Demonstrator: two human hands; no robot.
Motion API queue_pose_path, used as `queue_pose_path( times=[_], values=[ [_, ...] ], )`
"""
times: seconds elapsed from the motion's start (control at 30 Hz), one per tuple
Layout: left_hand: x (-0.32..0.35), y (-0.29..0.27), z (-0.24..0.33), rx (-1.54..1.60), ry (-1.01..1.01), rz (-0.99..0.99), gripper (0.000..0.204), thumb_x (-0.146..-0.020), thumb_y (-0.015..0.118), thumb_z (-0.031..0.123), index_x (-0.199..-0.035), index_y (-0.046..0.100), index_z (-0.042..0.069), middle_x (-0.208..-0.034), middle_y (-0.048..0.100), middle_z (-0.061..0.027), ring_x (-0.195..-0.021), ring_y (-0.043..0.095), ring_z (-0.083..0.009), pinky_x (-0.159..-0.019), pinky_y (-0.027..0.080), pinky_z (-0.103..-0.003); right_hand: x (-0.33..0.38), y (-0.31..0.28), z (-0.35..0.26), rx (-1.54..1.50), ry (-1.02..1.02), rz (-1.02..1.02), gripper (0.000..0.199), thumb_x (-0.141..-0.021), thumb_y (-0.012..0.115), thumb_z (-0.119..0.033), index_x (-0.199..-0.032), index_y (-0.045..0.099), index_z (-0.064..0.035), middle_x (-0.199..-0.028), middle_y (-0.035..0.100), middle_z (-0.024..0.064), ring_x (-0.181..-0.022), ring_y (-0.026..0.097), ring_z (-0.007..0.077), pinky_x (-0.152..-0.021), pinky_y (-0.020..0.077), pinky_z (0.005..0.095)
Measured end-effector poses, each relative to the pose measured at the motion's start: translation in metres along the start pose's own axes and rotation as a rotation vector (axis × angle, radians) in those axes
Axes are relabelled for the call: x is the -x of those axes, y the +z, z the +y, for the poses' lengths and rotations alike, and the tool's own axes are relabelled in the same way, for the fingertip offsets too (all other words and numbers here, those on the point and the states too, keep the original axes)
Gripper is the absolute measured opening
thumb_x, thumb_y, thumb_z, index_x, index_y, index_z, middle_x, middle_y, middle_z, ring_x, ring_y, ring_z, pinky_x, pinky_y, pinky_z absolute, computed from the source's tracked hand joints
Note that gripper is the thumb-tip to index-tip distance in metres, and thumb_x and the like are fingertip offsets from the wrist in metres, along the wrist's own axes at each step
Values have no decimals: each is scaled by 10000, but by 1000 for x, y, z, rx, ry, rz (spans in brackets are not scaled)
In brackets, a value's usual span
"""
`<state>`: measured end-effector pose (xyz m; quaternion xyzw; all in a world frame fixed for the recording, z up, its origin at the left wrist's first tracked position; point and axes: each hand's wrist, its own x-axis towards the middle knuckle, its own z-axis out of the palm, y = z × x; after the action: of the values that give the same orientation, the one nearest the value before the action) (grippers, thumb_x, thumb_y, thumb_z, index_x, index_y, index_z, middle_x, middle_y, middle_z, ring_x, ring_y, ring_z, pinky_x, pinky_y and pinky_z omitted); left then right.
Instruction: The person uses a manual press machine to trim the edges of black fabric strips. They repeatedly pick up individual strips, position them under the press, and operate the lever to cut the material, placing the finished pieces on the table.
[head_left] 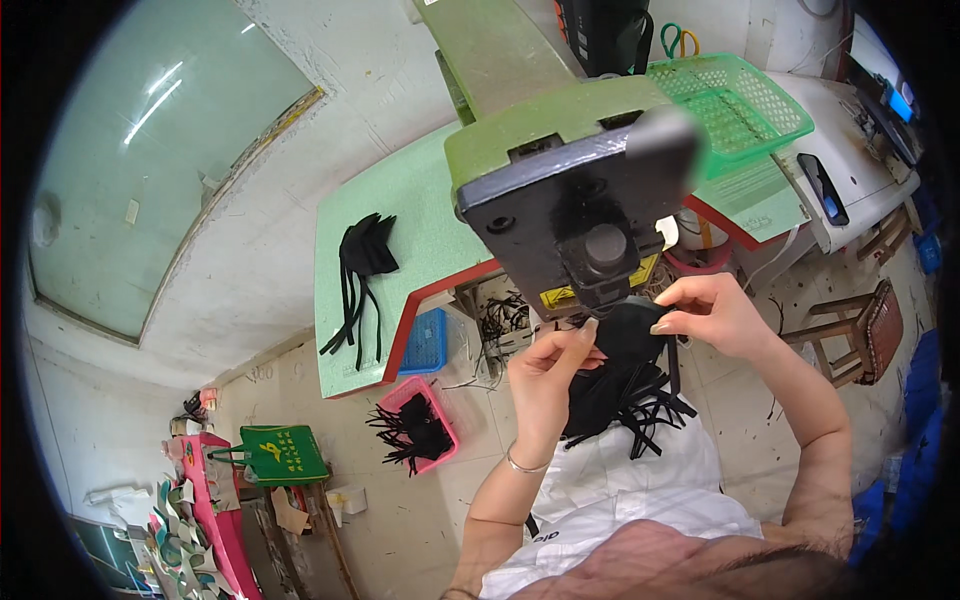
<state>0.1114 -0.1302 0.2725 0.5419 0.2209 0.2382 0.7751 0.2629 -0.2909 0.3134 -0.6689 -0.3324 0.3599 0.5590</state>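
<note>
A rounded black cloth piece (632,335) is stretched between my two hands, just in front of the black head of a green machine (590,190). My left hand (548,378) pinches its left edge between thumb and fingers. The opposite edge is in a pinch of my right hand (715,315), with a dark strap hanging below those fingers. On my lap, over white clothing, lies a heap of black cloth pieces with thin straps (600,408). The machine's head partly hides the area where the cloth's far edge meets it.
More strapped black pieces (370,248) lie on the pale green table (420,185) to the left. Below stand a pink basket (452,432) holding black pieces and a blue basket (426,340). A green basket (790,105) sits back right; a wooden stool (868,325) stands right.
</note>
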Motion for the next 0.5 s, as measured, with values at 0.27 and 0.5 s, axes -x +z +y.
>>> queue_pose_path(
  times=[0.27, 0.5],
  values=[
    [1, -24, 8, -158, 67, -45, 120, -856, 649, 103, -908, 643, -4, -796, 627, -16, -727, 586, -74, -667, 464, -197, -33, 10, -24, 222, -91, -187, 249, -803, 675, -70, -1009, 572, 24, -822, 647, 27, -688, 507, 1, -603, 421, 207],
    [-12, -27, 30, -301, 5, -176, 151, -841, 661, 74, -956, 625, -18, -888, 619, -10, -765, 541, -52, -671, 424, -177, -53, 14, -51, 354, 23, -337, 329, -794, 706, -189, -985, 553, 30, -769, 623, 39, -672, 533, 62, -630, 436, 252]
  ],
)
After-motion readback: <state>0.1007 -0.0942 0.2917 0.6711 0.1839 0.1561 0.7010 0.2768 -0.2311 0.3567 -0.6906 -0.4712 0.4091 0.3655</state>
